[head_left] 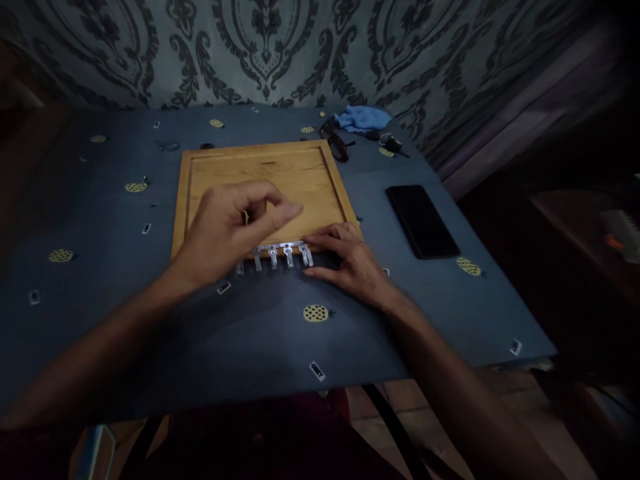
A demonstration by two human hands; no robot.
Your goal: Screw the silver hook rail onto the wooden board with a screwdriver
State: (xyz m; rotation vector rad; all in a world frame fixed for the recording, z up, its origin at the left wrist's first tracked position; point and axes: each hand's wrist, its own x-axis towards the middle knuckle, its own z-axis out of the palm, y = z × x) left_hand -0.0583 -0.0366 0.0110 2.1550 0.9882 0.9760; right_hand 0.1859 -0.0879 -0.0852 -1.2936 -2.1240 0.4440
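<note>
A wooden tray-like panel (pixel 295 180) with a raised rim lies on the table. Along its near edge runs a silver metal hook rail (pixel 273 257) with several hooks hanging over the side. My right hand (pixel 350 260) grips the right end of this rail and the panel's edge, fingers on top and thumb below. Above the panel's near left part, my left hand (pixel 233 227) is raised with fingers curled and thumb against the forefinger. Whether anything small sits in that pinch is hidden. My left wrist covers the left end of the rail.
A black phone (pixel 423 221) lies right of the panel. Behind it are dark glasses (pixel 339 143), a blue cloth (pixel 363 119) and keys (pixel 393 142). The table (pixel 125 333) has a blue pineapple-print cover, and a patterned curtain (pixel 295 53) hangs at the back.
</note>
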